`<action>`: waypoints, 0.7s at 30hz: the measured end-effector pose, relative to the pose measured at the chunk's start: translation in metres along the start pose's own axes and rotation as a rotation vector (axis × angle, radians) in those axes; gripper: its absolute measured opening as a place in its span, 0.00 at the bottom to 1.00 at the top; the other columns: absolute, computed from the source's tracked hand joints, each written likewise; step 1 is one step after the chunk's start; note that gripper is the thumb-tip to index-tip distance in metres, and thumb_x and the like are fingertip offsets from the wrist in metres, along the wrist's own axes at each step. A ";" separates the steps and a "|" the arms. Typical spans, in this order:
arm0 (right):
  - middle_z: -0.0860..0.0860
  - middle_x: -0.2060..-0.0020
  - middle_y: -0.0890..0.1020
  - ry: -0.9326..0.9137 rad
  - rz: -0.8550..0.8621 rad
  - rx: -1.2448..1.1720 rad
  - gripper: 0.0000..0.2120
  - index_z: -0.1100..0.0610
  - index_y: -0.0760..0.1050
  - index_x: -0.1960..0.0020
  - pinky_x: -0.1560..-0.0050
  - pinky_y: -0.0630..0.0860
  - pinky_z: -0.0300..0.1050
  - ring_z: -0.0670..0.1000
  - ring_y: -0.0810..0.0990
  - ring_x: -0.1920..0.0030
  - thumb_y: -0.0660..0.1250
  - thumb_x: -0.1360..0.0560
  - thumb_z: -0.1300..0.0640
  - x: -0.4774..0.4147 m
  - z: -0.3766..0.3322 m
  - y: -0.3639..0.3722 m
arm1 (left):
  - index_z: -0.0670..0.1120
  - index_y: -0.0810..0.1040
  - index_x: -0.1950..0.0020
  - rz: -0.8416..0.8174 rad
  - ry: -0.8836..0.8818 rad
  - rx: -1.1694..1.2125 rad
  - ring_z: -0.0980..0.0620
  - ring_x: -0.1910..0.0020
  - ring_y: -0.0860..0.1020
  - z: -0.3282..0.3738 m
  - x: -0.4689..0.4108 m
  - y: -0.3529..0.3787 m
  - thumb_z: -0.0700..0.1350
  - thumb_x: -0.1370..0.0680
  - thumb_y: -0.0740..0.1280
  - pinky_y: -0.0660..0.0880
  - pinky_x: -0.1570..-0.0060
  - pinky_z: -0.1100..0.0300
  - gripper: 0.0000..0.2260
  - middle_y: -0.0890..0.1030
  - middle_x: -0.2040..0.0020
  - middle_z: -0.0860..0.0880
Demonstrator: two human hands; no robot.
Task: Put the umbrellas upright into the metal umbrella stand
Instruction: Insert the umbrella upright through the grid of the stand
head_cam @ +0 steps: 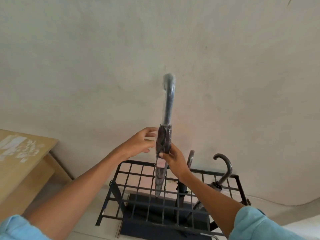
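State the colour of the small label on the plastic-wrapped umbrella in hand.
Pale pink label on the dark plastic-wrapped umbrella; head view, beside the right hand.

Faced a pale, off-white plaster wall [103, 49] across most of the view, scuffed and faintly stained, with a thin dark crack [289, 1] at the upper right. Found soft, even light over it. Noted a light wooden tabletop [46, 142] at the left, smeared with white patches [12, 144], set against the wall — and pale floor tiles [86, 234] below.
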State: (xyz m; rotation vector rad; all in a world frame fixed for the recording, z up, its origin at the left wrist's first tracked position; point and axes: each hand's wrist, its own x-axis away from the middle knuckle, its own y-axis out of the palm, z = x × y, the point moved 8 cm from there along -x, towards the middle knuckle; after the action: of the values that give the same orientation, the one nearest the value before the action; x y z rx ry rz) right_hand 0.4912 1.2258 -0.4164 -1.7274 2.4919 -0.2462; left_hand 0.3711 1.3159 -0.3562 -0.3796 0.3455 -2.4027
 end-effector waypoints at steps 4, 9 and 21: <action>0.54 0.47 0.84 0.065 -0.021 -0.041 0.14 0.52 0.76 0.40 0.36 0.76 0.56 0.52 0.82 0.44 0.68 0.23 0.65 0.000 0.039 0.008 | 0.55 0.70 0.30 -0.012 0.057 0.000 0.59 0.41 0.79 -0.013 0.003 0.026 0.50 0.25 0.73 0.76 0.42 0.56 0.25 0.77 0.37 0.58; 0.57 0.44 0.83 0.154 -0.095 -0.041 0.18 0.59 0.74 0.35 0.40 0.78 0.43 0.52 0.82 0.42 0.67 0.23 0.69 -0.003 0.082 0.020 | 0.56 0.72 0.35 0.095 0.033 -0.162 0.60 0.47 0.78 -0.055 -0.014 0.043 0.53 0.25 0.73 0.75 0.51 0.66 0.21 0.79 0.43 0.57; 0.52 0.39 0.78 0.380 -0.106 0.203 0.20 0.55 0.67 0.31 0.47 0.78 0.34 0.46 0.79 0.43 0.59 0.21 0.68 -0.011 0.132 0.021 | 0.49 0.78 0.51 -0.006 -0.015 -0.185 0.58 0.54 0.80 -0.148 -0.045 0.078 0.48 0.23 0.72 0.79 0.49 0.60 0.05 0.80 0.53 0.53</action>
State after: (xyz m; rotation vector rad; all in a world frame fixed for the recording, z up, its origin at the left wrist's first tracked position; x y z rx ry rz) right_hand 0.4985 1.2334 -0.5505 -1.8724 2.5024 -0.8801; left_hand 0.3963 1.3099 -0.5273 -0.4817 0.5623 -2.3792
